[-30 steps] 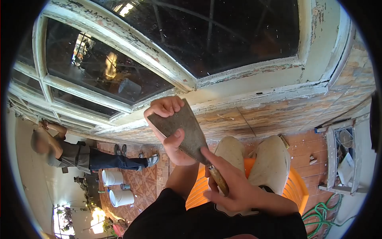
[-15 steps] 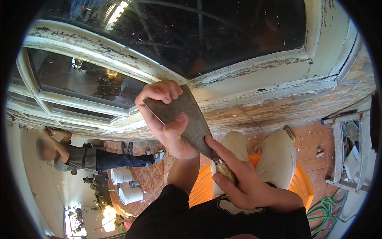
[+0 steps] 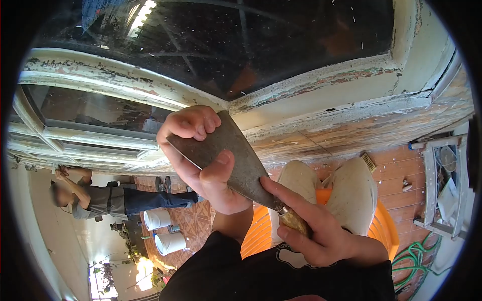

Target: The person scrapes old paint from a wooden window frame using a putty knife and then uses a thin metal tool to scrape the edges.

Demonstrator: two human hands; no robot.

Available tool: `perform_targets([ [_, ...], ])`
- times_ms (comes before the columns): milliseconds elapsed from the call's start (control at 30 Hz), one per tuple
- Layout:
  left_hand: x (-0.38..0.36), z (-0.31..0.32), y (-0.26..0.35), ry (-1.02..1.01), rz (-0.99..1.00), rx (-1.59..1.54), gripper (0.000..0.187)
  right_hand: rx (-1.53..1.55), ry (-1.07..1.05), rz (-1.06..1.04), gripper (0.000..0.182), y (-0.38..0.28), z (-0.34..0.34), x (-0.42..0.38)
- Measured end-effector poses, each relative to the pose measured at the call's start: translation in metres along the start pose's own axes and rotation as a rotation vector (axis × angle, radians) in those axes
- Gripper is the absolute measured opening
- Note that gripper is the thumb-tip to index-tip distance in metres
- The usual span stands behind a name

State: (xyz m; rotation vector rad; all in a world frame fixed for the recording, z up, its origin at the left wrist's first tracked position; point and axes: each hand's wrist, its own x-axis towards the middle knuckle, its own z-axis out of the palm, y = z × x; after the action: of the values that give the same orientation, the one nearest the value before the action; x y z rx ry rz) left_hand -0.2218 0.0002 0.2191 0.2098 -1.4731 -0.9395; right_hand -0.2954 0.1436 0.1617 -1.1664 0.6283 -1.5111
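Note:
A wide-bladed putty knife [image 3: 228, 155] with a worn wooden handle is held up in front of my chest, its blade pointing away to the upper left. My right hand [image 3: 321, 233] is closed round the handle, with the forefinger stretched along the base of the blade. Curled fingers of my left hand [image 3: 203, 165] bend over the blade's broad end, and its thumb lies on the flat face. Behind the blade runs a weathered window frame [image 3: 321, 95] with peeling paint, around dark glass [image 3: 301, 40].
An orange plastic chair [image 3: 256, 231] is under me. At left, another person [image 3: 108, 199] stands with raised hands by the window, near two white buckets [image 3: 170, 242]. On the right are a paint-spattered stepladder [image 3: 429, 185], a green hose [image 3: 414, 261] and a brush [image 3: 368, 161].
Both hands and the putty knife have shifted slightly down in view, the left hand also leftward. The grip looks the same. My view of the window and the other person has shifted a little.

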Motion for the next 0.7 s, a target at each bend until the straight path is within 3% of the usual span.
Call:
perform_targets([
  [200, 0.003, 0.003, -0.002, -0.015, -0.002, 0.001, 0.049, 0.021, -0.021, -0.014, 0.061, 0.002, -0.006, 0.002],
  [367, 0.003, 0.004, -0.004, -0.034, 0.030, 0.013, 0.048, 0.157, -0.024, 0.099, 0.062, -0.003, -0.012, 0.004],
  [700, 0.002, 0.005, -0.004, -0.026, 0.034, 0.078, 0.048, 0.138, -0.068, 0.028, 0.059, 0.006, -0.018, 0.002],
])
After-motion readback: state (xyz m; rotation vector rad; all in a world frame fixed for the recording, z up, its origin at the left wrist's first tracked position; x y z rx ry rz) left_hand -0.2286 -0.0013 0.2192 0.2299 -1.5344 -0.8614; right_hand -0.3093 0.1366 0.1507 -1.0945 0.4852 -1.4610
